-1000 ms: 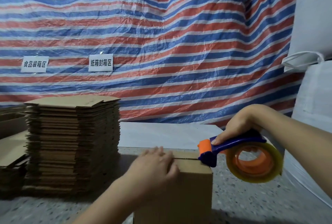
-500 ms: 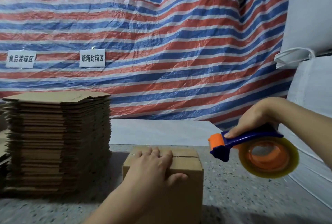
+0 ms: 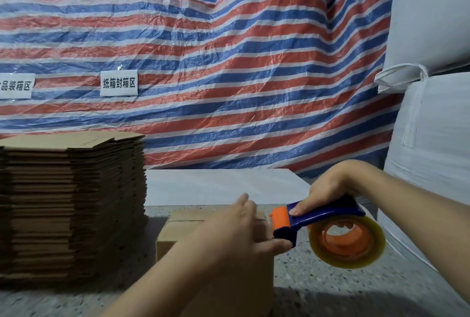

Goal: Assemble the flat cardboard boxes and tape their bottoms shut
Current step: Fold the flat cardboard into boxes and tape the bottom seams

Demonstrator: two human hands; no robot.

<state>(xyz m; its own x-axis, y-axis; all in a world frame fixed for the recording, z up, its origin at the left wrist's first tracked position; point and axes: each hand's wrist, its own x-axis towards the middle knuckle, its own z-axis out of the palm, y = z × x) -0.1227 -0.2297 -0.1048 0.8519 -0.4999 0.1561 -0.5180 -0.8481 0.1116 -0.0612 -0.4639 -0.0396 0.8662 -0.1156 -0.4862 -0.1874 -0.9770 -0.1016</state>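
My left hand [image 3: 236,230] lay flat, fingers together, on the cardboard box [image 3: 183,232]; my right hand [image 3: 328,189] clenched the tape dispenser [image 3: 328,227]. I judged firm, straight pulling along the seam advisable.

Dim, soft shadows — slight motion blur, wide-angle bowing

1. The left hand [image 3: 236,230] hides most of the box [image 3: 178,230] top and seam.
2. The left sign [image 3: 15,85] and the cardboard stack [image 3: 71,204] are cut by the left edge.
3. The box's near side runs off the bottom edge.
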